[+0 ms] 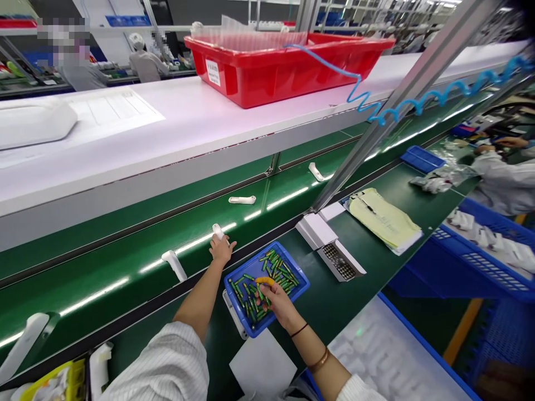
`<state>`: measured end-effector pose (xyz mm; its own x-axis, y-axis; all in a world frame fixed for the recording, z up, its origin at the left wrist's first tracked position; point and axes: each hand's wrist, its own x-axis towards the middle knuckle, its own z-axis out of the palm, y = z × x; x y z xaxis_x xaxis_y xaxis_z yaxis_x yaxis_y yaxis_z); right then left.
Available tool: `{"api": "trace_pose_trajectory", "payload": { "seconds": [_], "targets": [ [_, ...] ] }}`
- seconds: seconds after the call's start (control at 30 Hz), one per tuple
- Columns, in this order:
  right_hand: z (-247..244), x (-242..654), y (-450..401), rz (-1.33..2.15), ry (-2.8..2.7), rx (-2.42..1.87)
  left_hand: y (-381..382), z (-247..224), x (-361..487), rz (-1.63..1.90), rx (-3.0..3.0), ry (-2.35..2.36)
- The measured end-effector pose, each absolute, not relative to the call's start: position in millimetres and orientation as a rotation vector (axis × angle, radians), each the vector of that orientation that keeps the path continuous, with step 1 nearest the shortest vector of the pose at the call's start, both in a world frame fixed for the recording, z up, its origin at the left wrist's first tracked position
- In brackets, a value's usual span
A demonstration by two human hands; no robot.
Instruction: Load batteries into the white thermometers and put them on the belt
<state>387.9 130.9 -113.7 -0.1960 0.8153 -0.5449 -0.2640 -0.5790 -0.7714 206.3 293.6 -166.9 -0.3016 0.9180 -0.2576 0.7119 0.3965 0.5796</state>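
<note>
My left hand (221,249) reaches onto the green conveyor belt, its fingers closed over a white elongated plastic housing (217,229) and its thumb sticking out to the side. Over the blue tray (301,288) is my right hand (276,301), its fingers curled together around green batteries, partly hidden by the hand. An orange-yellow finger cot (264,280) covers one of its fingers. Many loose green batteries (282,273) lie in that tray. Under its left edge, another white housing (235,314) shows in part.
More white housings (242,200) lie spaced along the belt. Right of the tray are a white box of batteries (343,262) and yellow papers with a pen (382,220). A metal post (397,111) rises beyond. A red bin (284,72) stands on the shelf. A co-worker (505,178) sits right.
</note>
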Motion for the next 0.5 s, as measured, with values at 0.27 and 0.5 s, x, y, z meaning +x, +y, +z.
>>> {"api": "trace_pose_trajectory", "payload": {
  "seconds": [0.27, 0.5],
  "targets": [
    [-78, 401, 107, 1.799, -0.616, -1.224, 284, -134, 183, 0.88, 0.926, 1.892],
    [-25, 382, 98, 1.769, -0.821, -1.031, 183, -45, 161, 1.107, 0.701, 1.27]
  ]
}}
